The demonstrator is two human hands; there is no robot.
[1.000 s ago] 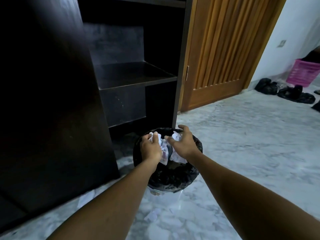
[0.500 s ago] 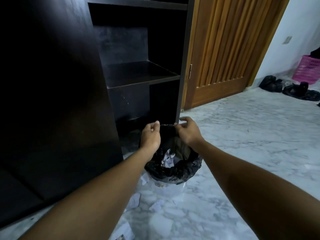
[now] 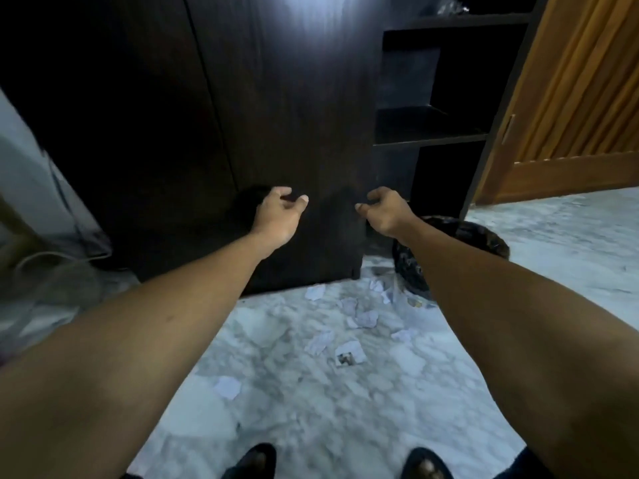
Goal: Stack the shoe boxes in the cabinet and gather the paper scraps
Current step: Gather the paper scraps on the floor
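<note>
- Paper scraps (image 3: pixel 351 354) lie scattered on the marble floor (image 3: pixel 311 420), just in front of the dark cabinet (image 3: pixel 276 115); several sit near the black-lined bin (image 3: pixel 492 242).
- Left hand (image 3: pixel 280 216) and right hand (image 3: pixel 383 212) hang apart before the cabinet front — fingers (image 3: pixel 303 199) loosely curled, holding nothing.

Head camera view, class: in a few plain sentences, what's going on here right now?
A person stands facing a dark cabinet, both bare arms stretched forward. The left hand and the right hand hang in front of it, fingers loosely curled, holding nothing. Paper scraps lie scattered on the marble floor between the person's shoes and the cabinet. A black-lined bin stands to the right by the open shelves, partly hidden behind the right arm. No shoe boxes are in view.
</note>
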